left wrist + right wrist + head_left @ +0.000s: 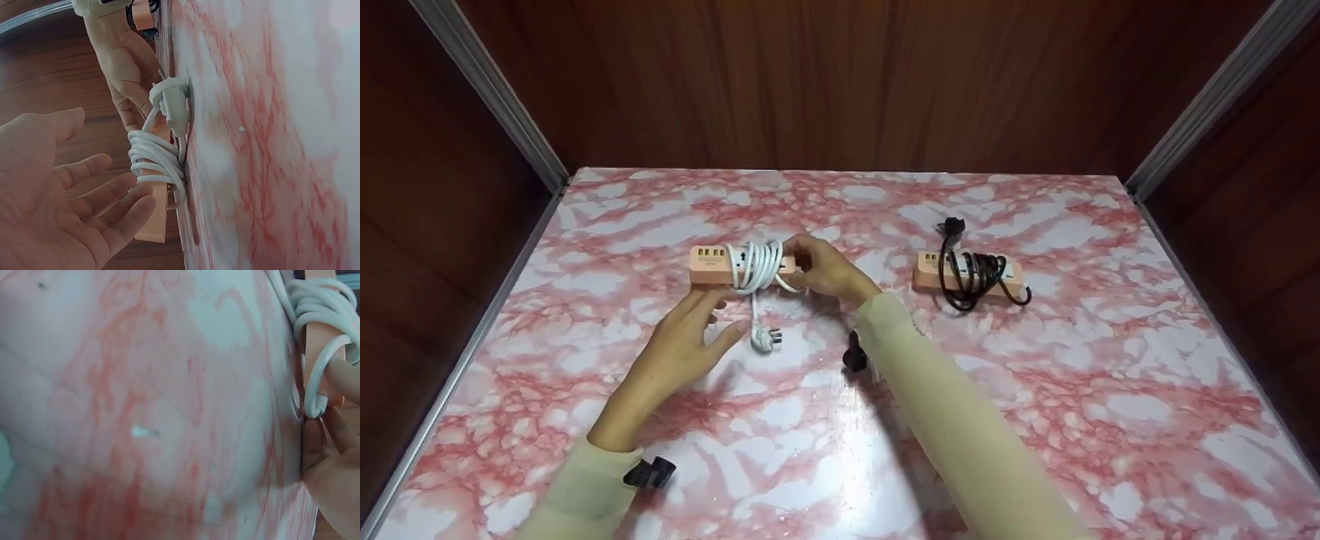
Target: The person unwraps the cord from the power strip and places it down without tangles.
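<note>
An orange-and-white power strip [709,268] sits on the left half of the table, its white cord [761,262] coiled around the middle and right part. From the coil, a white plug [765,339] lies toward the near side. My right hand [829,268] grips the strip's right end; in the right wrist view its thumb and fingers [337,430] close about that end beside the cord's root. At the strip's near left side is my left hand [679,341], with fingers spread and loosely bent in the left wrist view, holding nothing.
To the right stands a second orange power strip [926,277], wrapped in a black cord [979,277], its black plug [954,226] behind it. Dark wood panels [840,82] wall the red-and-white marbled table [1110,390] at the back and both sides.
</note>
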### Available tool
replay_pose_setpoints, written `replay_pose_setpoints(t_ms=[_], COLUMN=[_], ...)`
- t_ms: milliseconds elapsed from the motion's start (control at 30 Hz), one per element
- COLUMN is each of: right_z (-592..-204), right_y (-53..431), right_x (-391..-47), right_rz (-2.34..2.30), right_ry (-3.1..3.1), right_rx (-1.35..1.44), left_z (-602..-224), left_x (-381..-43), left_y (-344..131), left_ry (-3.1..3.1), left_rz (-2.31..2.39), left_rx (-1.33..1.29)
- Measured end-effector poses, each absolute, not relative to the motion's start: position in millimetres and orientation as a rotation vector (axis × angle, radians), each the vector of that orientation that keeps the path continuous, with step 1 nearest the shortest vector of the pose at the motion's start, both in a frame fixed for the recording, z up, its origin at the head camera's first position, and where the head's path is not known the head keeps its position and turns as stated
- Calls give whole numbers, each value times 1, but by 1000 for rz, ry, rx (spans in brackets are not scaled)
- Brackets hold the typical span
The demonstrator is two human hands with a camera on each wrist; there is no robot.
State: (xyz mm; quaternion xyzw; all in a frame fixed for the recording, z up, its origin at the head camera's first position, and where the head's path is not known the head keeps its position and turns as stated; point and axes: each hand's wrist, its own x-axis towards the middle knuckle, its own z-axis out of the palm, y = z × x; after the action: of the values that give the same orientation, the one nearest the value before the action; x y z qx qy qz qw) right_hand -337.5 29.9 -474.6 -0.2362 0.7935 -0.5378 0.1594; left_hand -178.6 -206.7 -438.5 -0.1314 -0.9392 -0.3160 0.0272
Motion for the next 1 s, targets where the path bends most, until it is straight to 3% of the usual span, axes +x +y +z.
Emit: replay_pose_setpoints(t_ms=[1000], right_z=[-481], right_y=[19], right_x=[-330], right_rz=[-1849], right_ry=[2011], right_rx=[-399], left_z=[-441], left_x=[-181], left_y=[-208], left_ry=[-2846], left_rz=[-1005], left_rx=[-372])
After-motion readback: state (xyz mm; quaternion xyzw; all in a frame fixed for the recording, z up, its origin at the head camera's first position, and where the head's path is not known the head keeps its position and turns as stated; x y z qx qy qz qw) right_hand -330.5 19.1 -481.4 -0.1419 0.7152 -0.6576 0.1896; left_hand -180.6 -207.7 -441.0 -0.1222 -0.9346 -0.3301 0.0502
